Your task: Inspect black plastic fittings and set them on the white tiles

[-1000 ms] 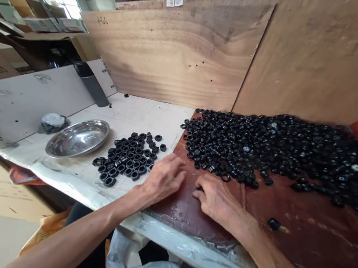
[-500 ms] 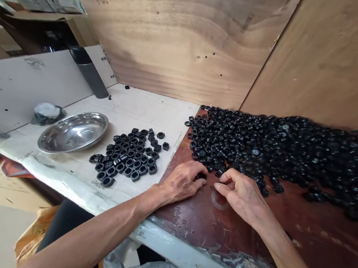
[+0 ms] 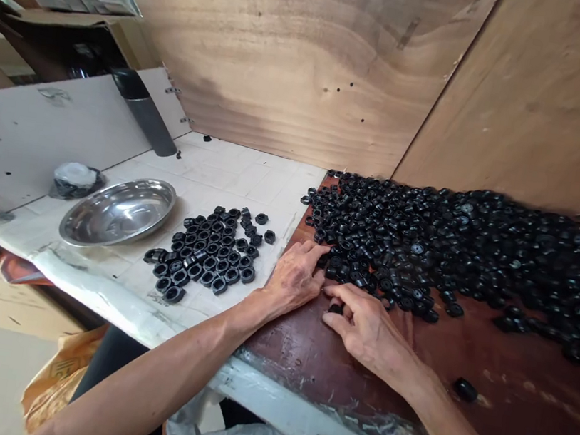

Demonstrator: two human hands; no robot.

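My right hand (image 3: 372, 330) pinches a small black plastic ring (image 3: 335, 309) between thumb and fingers, just above the red-brown board. Close to its left, my left hand (image 3: 297, 276) has its fingers bent around a black ring at the near left edge of a large heap of black plastic rings (image 3: 402, 226); its fingertips are partly hidden among the parts. One loose black part (image 3: 465, 389) lies on the board beside my right forearm. On the white surface to the left, several black rings (image 3: 210, 249) are grouped closely, many with their openings facing up.
A shallow steel bowl (image 3: 117, 215) stands left of the grouped rings. Behind it are a dark bottle (image 3: 150, 118) and a plastic-wrapped bundle (image 3: 78, 180). Wooden panels (image 3: 290, 59) wall off the back. The table's front edge (image 3: 306, 407) is wrapped in plastic film.
My left hand has moved forward to the heap's edge. My right hand has shifted left and a black ring now shows in its fingers. The loose part by my right forearm has come into fuller view.
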